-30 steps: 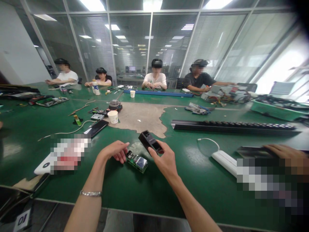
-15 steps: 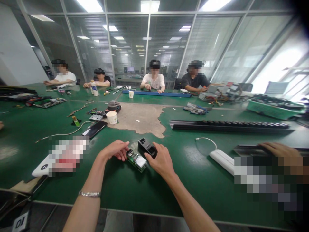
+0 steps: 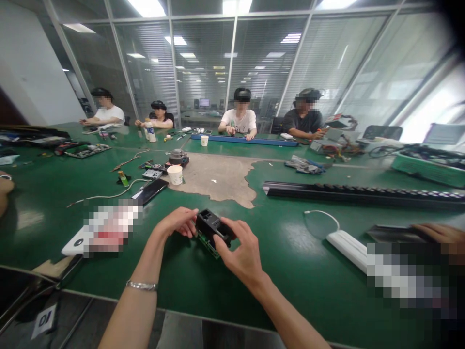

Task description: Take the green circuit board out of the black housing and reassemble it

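The black plastic housing [image 3: 211,225] now sits over the green circuit board [image 3: 208,247], seemingly tilted, with only a strip of the board showing along its lower edge. In the earlier frame it stood beside the board, not on it. Both lie between the hands, on the worktop [image 3: 290,286].

The left hand [image 3: 175,222] comes in from the housing's left, fingers curled against its end. The right hand [image 3: 241,252] closes from the other side, thumb and fingertips pressed to it, so the two hands are together on the part, not apart. The work in hand appears to be bringing housing and board together. With the pair sitting at that angle, the next move calls for a steady hold, so that the board doesn't slip out from under.

Further left of the left hand lies a black flat device [image 3: 148,190], with a paper cup [image 3: 175,174] beyond it. Right of the right hand is a white power strip [image 3: 345,249], and beyond that a long black rail [image 3: 363,193]. At the far right, another person's hand [image 3: 438,232] rests on something dark.
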Motion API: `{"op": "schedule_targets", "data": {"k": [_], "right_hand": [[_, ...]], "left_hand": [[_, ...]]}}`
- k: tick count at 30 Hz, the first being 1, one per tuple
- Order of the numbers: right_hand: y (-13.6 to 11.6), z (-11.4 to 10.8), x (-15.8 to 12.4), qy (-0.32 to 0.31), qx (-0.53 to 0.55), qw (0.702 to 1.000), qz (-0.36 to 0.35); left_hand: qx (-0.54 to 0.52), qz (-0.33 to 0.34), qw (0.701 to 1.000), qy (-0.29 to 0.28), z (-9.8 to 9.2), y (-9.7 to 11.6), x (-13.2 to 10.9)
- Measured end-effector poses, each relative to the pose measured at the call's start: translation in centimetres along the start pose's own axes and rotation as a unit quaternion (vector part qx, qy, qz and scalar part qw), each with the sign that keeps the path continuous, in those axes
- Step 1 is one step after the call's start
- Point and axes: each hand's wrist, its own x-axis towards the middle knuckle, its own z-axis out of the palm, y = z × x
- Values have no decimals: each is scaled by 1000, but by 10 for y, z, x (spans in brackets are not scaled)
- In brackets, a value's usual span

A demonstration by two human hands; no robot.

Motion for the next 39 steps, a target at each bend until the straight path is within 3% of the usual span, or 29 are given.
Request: {"op": "schedule_targets", "data": {"k": [6, 15, 29, 39], "right_hand": [[-4, 8, -6, -22, -31, 999, -10], [-8, 10, -11, -90, -106, 990, 7], [1, 14, -13, -137, -128, 981, 53], [1, 3, 0, -46, -6, 998, 48]], "left_hand": [[13, -17, 1000, -1, 0, 3, -1], [55, -33, 997, 47, -3, 2, 0], [67, -31, 997, 34, 0, 4, -1], [61, -17, 998, 11, -3, 1, -3]]}}
